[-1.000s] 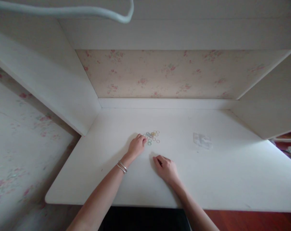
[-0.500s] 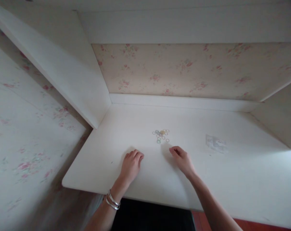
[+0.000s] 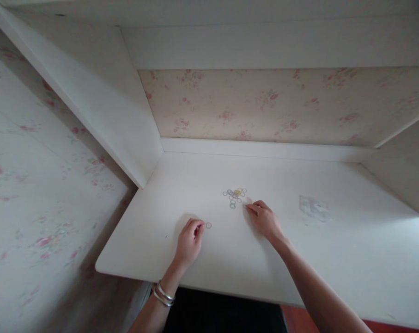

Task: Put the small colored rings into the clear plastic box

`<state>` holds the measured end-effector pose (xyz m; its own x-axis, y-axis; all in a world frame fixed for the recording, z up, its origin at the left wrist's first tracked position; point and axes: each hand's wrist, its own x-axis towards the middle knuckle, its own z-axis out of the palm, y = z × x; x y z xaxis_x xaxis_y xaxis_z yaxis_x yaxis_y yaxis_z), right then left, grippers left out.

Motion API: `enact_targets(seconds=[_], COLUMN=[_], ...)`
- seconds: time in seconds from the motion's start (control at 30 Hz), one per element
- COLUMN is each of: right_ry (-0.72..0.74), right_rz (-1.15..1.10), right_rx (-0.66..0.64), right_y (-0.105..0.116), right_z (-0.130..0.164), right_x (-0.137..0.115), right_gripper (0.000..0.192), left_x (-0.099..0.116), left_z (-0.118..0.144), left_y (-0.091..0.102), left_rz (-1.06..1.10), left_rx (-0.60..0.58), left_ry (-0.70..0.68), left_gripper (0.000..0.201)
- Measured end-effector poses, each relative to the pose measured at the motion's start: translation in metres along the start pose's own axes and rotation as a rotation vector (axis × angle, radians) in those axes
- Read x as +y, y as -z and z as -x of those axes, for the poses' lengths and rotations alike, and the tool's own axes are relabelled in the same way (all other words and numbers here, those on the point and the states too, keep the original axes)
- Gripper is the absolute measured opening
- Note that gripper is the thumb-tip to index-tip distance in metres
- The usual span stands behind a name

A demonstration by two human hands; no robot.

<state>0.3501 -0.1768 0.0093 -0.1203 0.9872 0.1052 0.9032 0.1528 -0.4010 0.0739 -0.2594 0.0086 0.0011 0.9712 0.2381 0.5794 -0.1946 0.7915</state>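
One ring has moved to two o'clock of my left grip, curled nearly closed. My right grip is pinched; the ring pile lies at its ten o'clock. If they hold something, I cannot tell.

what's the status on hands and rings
Left hand beside lone ring. Right hand beside ring cluster. Plastic bag off right, clear of both hands.

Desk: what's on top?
A ring cluster, one ring by the left hand, and a clear packet. Anything under the left or right hand is hidden.
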Motion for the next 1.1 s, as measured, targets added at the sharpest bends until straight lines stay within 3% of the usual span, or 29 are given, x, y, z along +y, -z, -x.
enact_targets(seconds=[0.13,0.43,0.57,0.83,1.1], right_ry=[0.009,0.013,0.096,0.331,0.426], right_rz=[0.026,0.220,0.100,-0.168,-0.129], right_rx=[0.004,-0.140,-0.092,-0.062,-0.057], right_y=[0.000,0.002,-0.004,-0.037,-0.045], right_z=[0.007,0.008,0.020,0.044,0.041], right_x=[-0.002,-0.018,-0.039,-0.099,-0.114], right_gripper=[0.032,0.031,0.027,0.026,0.025], left_x=[0.003,0.005,0.004,0.005,0.004], left_z=[-0.001,0.000,0.000,-0.002,-0.003], left_y=[0.002,0.001,0.000,0.002,0.002], left_rz=[0.036,0.026,0.043,0.053,0.064], left_rx=[-0.009,-0.003,0.026,0.049,0.075], left_ry=[0.011,0.006,0.012,0.051,0.040], left_gripper=[0.018,0.019,0.018,0.018,0.017])
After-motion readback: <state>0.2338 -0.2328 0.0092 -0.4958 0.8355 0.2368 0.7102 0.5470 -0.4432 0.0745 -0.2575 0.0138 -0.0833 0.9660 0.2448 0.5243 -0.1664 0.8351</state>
